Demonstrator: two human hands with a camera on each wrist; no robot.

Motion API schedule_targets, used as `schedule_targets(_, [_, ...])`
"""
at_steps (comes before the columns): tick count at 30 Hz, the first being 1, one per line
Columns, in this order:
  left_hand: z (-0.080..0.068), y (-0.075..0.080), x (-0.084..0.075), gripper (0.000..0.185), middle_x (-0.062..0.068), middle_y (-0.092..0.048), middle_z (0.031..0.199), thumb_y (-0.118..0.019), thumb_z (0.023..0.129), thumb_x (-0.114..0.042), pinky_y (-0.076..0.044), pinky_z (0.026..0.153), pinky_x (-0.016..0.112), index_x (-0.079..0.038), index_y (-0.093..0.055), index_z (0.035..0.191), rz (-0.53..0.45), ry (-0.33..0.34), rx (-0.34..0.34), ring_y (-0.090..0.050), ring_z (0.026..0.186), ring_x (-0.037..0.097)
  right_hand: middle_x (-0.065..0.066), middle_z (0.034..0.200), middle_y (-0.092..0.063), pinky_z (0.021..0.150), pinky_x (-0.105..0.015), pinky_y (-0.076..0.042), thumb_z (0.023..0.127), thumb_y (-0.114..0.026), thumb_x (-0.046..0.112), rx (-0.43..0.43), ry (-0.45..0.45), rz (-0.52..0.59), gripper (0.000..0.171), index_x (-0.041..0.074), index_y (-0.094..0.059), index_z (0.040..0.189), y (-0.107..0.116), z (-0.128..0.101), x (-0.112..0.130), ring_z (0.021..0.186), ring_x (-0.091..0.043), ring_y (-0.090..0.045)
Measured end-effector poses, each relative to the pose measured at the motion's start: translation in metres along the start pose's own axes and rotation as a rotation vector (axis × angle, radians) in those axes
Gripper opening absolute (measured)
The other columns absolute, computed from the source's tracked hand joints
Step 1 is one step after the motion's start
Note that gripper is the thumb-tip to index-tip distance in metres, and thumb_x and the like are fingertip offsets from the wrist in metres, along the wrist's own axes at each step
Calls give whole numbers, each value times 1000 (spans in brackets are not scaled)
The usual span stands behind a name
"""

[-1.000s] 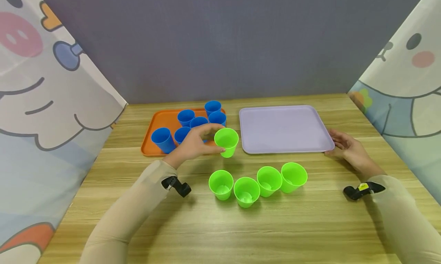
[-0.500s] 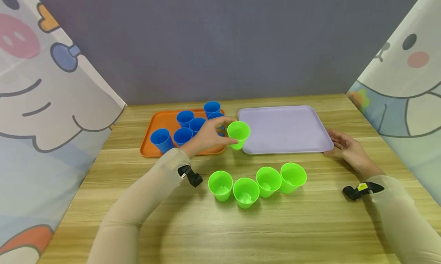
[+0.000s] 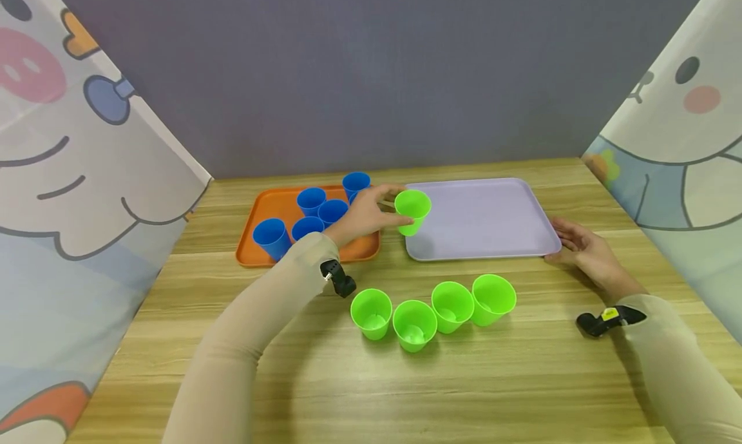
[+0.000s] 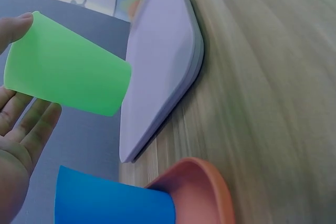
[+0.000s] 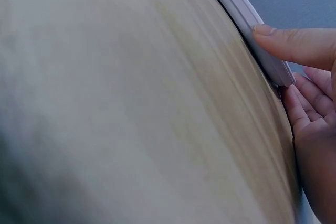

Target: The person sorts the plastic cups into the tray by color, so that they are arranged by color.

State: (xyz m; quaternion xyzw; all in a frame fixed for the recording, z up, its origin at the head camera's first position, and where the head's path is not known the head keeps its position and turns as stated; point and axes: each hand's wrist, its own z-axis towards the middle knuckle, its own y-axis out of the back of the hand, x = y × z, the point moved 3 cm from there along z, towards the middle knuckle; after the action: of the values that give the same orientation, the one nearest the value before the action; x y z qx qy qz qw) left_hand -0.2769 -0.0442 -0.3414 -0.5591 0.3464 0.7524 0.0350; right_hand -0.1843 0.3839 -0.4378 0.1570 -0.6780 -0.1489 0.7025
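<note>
My left hand (image 3: 382,211) grips a bright green cup (image 3: 413,211) by its side and holds it upright just above the left edge of the lilac tray (image 3: 493,220). The left wrist view shows the green cup (image 4: 68,69) between thumb and fingers (image 4: 26,124), clear of the lilac tray (image 4: 163,61). My right hand (image 3: 580,247) rests on the table at the tray's near right corner. Its thumb (image 5: 294,45) lies on the rim, and the fingers are fairly straight beside it.
Several green cups (image 3: 431,315) stand in a row on the wooden table near me. An orange tray (image 3: 272,202) at the back left carries several blue cups (image 3: 271,236), one blue cup (image 4: 110,203) close under my left hand. Patterned curtains close both sides.
My left hand has carried the green cup to the right and away from me, from beside the orange tray to above the lilac tray's left edge. The right hand has stayed put.
</note>
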Motion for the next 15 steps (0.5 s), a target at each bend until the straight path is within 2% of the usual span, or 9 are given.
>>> schedule_targets(6, [14,-6,-3,64,2,-66,121,-86,79,-23,-55,87,30,-10,-59,136,1,1,-9,-61,110,17,9,138,-48,90,-4,-40,88,-74,-2,-4,15,24,83,-6,-25,154,0,-1,-1,109,15,-48])
schedule_targets(9, [20,-9,-1,65,5,-65,123,-86,80,-21,-55,87,29,-8,-58,137,-5,-4,-7,-61,111,19,10,138,-48,89,-4,-40,87,-74,-2,-3,18,23,82,-6,-25,154,0,0,0,108,16,-48])
schedule_targets(15, [30,-9,6,68,5,-64,129,-86,80,-25,-53,91,30,-9,-57,139,56,21,-31,-59,116,20,14,136,-48,89,-4,-40,87,-74,-2,-1,10,28,83,-6,-25,154,0,0,0,108,17,-48])
